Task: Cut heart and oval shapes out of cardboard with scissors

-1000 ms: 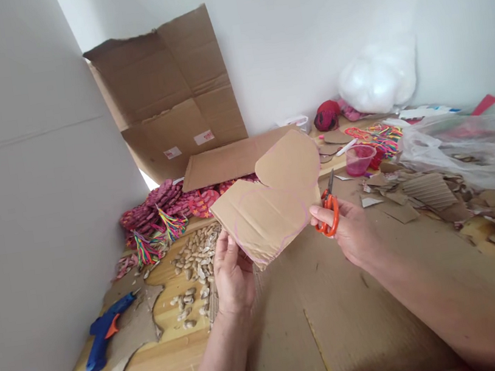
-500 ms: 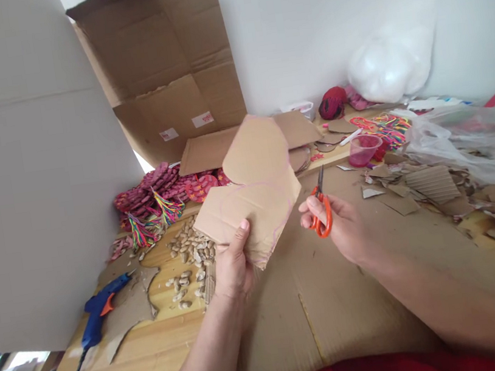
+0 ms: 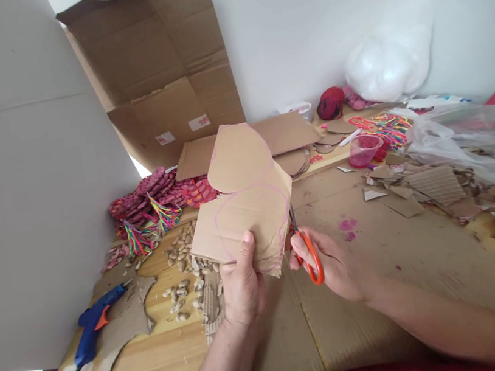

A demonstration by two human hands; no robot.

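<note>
My left hand (image 3: 244, 287) grips a piece of cardboard (image 3: 251, 209) by its lower edge, thumb on the front face. Pink curved outlines are drawn on the cardboard, and its upper part is rounded with a notch on the left side. In my right hand (image 3: 332, 265) is a pair of scissors (image 3: 311, 256) with orange handles, my fingers through the loops. The dark blades point up at the cardboard's right edge; whether they touch it I cannot tell.
A blue glue gun (image 3: 94, 323) lies at left, near scattered peanuts (image 3: 180, 250). Pink decorated pieces with colourful tassels (image 3: 159, 213) are piled behind. Cardboard scraps (image 3: 436, 183), a plastic bag (image 3: 467, 142) and a pink cup (image 3: 365, 150) sit at right. A large cardboard sheet (image 3: 371, 315) covers the table.
The scissors have moved left and down to the cardboard's right edge, and their handles have turned. The cardboard has shifted slightly left and tilted more upright.
</note>
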